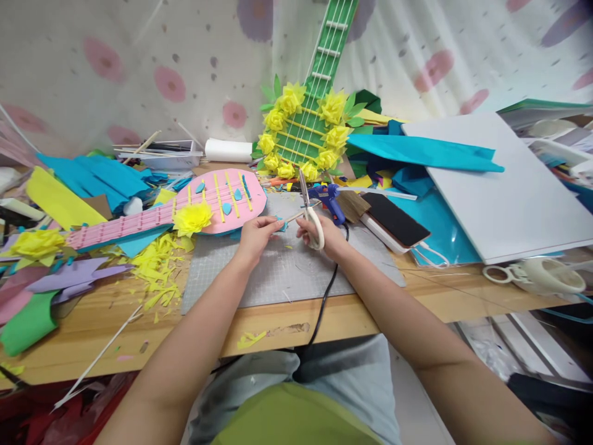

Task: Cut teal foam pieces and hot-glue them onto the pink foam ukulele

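Observation:
My left hand (257, 238) pinches a small blue paper piece (281, 226) above the grey cutting mat (222, 278). White-handled scissors (315, 230) hang from my right hand (328, 237), blades pointing up and away. A thin stick (294, 217) spans the gap between the two hands, its right end near my right fingers. Behind my left hand lies a pink paper guitar (213, 191) with yellow strips and blue drops. The blue glue gun (330, 201) rests just beyond my right hand.
A green paper instrument (319, 80) with yellow flowers stands at the back. Right of the mat are a black phone (396, 217), a white board (504, 185) and a tape dispenser (546, 275). Yellow scraps (157, 266) lie left. A black cable (324, 303) crosses the mat.

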Demonstrator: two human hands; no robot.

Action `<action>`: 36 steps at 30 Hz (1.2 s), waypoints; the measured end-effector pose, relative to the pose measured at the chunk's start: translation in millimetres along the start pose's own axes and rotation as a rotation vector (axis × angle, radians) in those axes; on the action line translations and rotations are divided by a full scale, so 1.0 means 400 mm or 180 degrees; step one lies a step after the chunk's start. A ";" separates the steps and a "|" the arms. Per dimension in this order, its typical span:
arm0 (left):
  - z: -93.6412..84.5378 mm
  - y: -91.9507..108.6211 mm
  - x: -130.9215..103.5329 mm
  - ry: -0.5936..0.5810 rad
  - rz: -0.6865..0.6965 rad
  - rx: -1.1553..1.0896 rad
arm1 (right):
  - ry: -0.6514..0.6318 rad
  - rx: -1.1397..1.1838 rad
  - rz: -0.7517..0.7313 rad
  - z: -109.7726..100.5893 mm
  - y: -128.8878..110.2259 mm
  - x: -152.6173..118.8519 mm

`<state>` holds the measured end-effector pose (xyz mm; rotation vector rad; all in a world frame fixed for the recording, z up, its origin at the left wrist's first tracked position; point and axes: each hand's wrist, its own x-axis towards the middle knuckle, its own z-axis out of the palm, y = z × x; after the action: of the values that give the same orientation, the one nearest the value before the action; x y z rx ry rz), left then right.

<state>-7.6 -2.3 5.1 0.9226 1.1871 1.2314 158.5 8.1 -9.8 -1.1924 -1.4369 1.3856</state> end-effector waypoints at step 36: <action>-0.003 0.013 -0.009 -0.0253 -0.0194 0.0035 | 0.0167 0.0660 0.0035 0.032 0.000 0.007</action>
<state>-9.7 -5.3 10.5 0.9287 1.1519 1.1306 145.5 7.8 -11.3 -1.0958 -1.2197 1.4612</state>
